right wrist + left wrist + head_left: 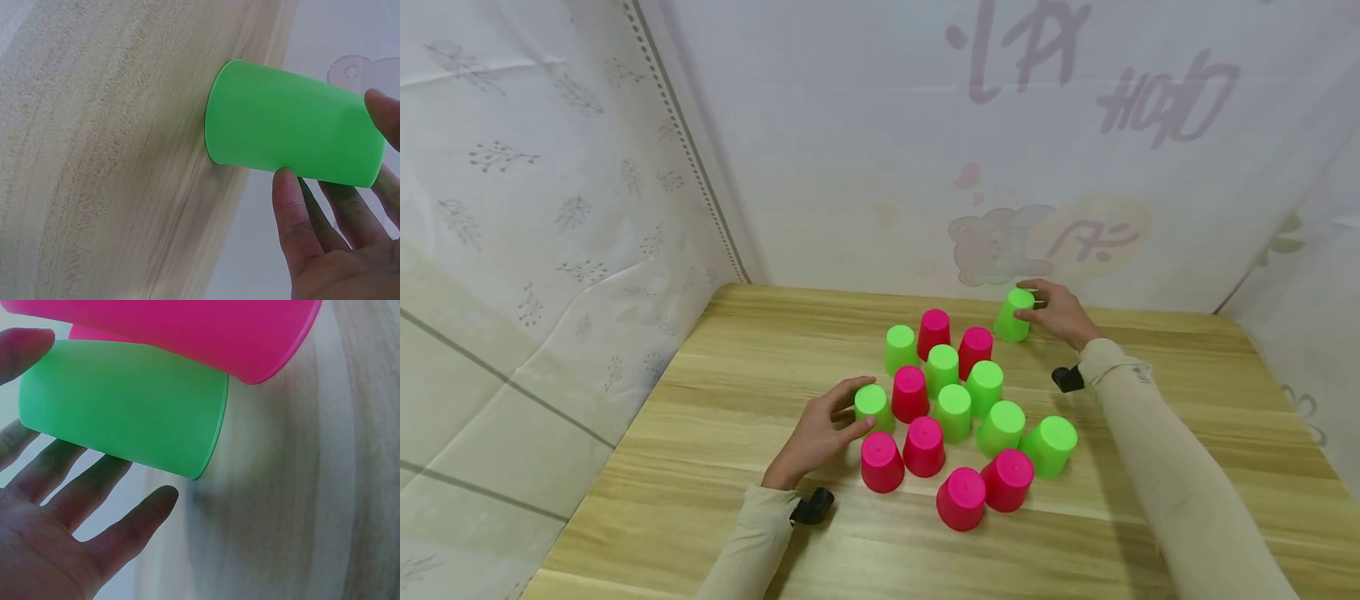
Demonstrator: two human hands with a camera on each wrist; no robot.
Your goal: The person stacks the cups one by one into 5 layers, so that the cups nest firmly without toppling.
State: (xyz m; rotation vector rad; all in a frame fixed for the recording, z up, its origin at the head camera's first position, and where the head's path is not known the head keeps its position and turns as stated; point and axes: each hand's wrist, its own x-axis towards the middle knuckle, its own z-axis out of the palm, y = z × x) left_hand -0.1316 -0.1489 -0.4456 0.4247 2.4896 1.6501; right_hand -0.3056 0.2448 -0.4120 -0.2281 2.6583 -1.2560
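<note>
Upside-down green and pink plastic cups stand grouped on the wooden table. At the group's left edge, my left hand [820, 429] holds a green cup [872, 406] between thumb and fingers. The left wrist view shows that green cup [125, 403] beside a pink cup [187, 325], its rim close to the wood. Behind the group on the right, my right hand [1060, 313] grips another green cup [1013, 318], which leans slightly. In the right wrist view, fingers lie along the side of this cup [294, 125]; whether its rim touches the table I cannot tell.
Nearest the front are two pink cups [961, 500] that touch or nearly touch. A green cup [1050, 447] marks the group's right side. The table [760, 350] ends at a cloth-covered wall [850, 167] behind, with another patterned cloth [550, 208] on the left.
</note>
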